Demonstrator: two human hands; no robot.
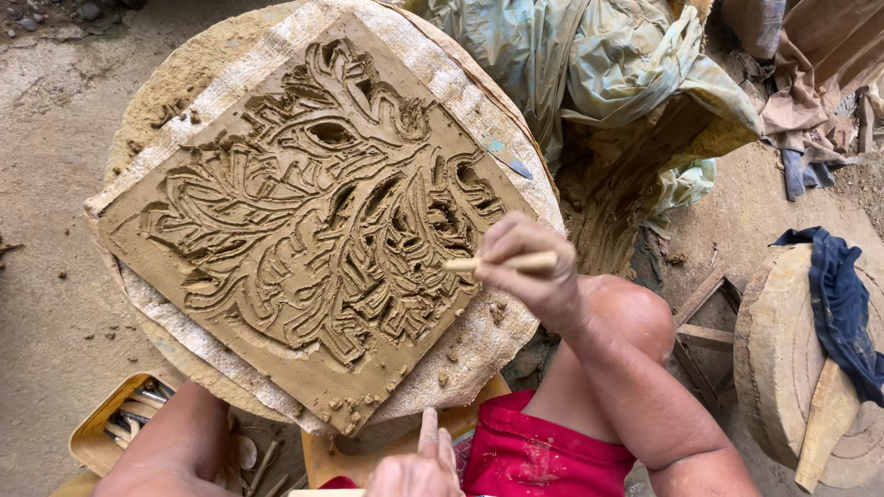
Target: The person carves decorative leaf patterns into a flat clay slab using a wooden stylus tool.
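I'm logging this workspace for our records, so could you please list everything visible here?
Clay slab: one, brown, leaf relief carved, on the round stand.
Sackcloth: one, beige, under the slab.
Carving stick: one, pale wood, in the right hand.
Blade: one, bluish, on the stand's right edge.
Tool tray: one, yellowish, bottom left.
Plastic sheeting: crumpled, pale green, top right.
Round wooden block: one, tan, right, blue cloth draped on it.
Right hand: over the slab's right corner.
Left hand: bottom centre, finger pointing at the stand's near rim.
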